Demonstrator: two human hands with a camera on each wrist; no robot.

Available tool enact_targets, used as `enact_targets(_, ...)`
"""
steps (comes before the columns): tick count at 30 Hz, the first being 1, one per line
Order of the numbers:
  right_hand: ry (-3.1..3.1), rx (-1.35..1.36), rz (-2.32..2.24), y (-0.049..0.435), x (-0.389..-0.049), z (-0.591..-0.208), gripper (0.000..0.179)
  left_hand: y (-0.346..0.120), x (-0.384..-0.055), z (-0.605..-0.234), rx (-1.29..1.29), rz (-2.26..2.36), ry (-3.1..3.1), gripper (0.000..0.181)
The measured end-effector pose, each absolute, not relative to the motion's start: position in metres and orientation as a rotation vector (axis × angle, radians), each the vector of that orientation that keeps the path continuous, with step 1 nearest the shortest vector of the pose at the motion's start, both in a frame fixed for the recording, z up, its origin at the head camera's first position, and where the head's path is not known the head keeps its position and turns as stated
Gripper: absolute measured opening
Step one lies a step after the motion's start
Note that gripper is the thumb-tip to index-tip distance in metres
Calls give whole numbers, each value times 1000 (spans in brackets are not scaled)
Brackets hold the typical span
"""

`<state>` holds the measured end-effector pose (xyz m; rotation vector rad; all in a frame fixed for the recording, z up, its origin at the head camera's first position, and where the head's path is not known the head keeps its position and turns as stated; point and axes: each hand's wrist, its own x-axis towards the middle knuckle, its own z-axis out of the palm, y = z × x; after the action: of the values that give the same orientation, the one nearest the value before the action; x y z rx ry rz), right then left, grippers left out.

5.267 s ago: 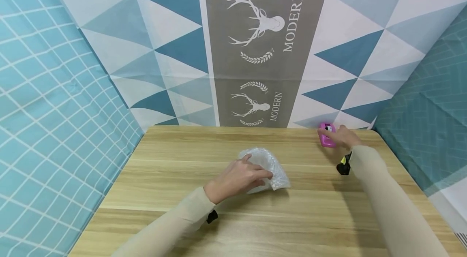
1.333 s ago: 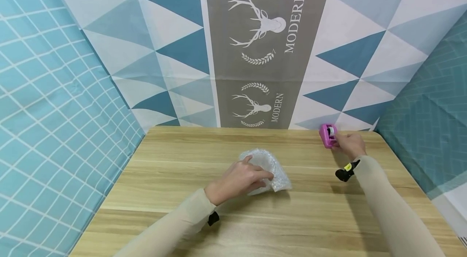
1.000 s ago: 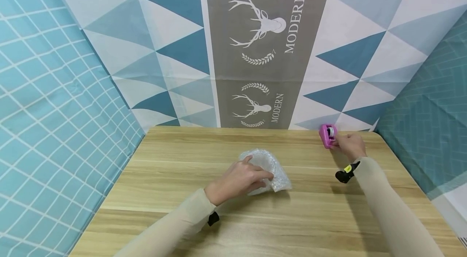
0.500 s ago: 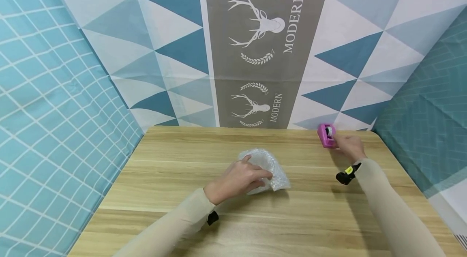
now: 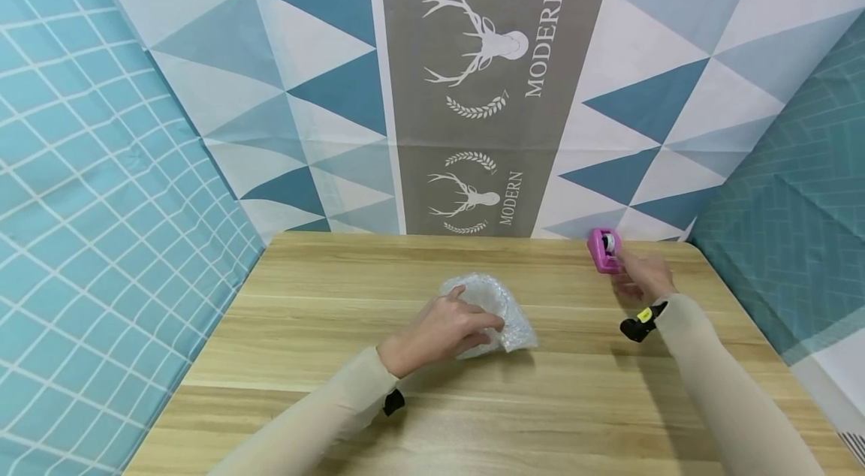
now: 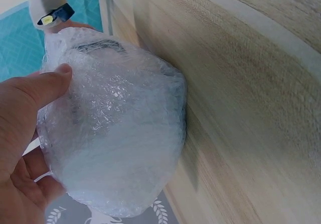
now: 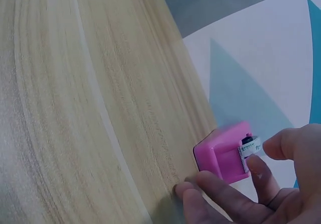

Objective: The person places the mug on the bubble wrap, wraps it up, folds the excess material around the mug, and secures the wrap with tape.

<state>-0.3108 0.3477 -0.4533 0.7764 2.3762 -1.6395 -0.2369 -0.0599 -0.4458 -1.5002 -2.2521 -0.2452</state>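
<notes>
In the head view, my left hand (image 5: 442, 329) holds a bubble-wrapped bundle (image 5: 519, 326) on the wooden table. Up close in the left wrist view, the thumb lies over the front of the clear bubble wrap (image 6: 120, 128) while other fingers are behind its edge; what is wrapped inside is hidden. My right hand (image 5: 647, 275) is at a small pink tape dispenser (image 5: 598, 257) by the table's back right. In the right wrist view, the thumb and index finger stand apart beside the tape roll (image 7: 249, 147), and the other fingertips are near the dispenser's (image 7: 220, 156) base.
The wooden table (image 5: 324, 311) ends at a patterned backdrop (image 5: 466, 183) with deer prints. A light blue grid cloth (image 5: 122, 198) hangs on the left and a teal cloth (image 5: 804, 221) on the right.
My right hand has shifted from over the dispenser to its right side, and its lower fingers have just spread, blurred by motion. The left hand and wrapped bundle stay put.
</notes>
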Motion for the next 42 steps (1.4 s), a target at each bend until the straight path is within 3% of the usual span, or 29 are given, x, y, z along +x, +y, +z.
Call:
enact_targets(9, 2319, 772, -1661, 350, -308, -459, 47, -60, -238, -446, -1498, -228, -2254, 25)
enact_targets(27, 2422, 865, -1498, 351, -307, -467, 78, -60, -238, -446, -1504, -224, -2258, 23)
enact_targets(42, 2486, 816, -1406, 353, -313, -473, 69, -59, -238, -446, -1499, -224, -2243, 23)
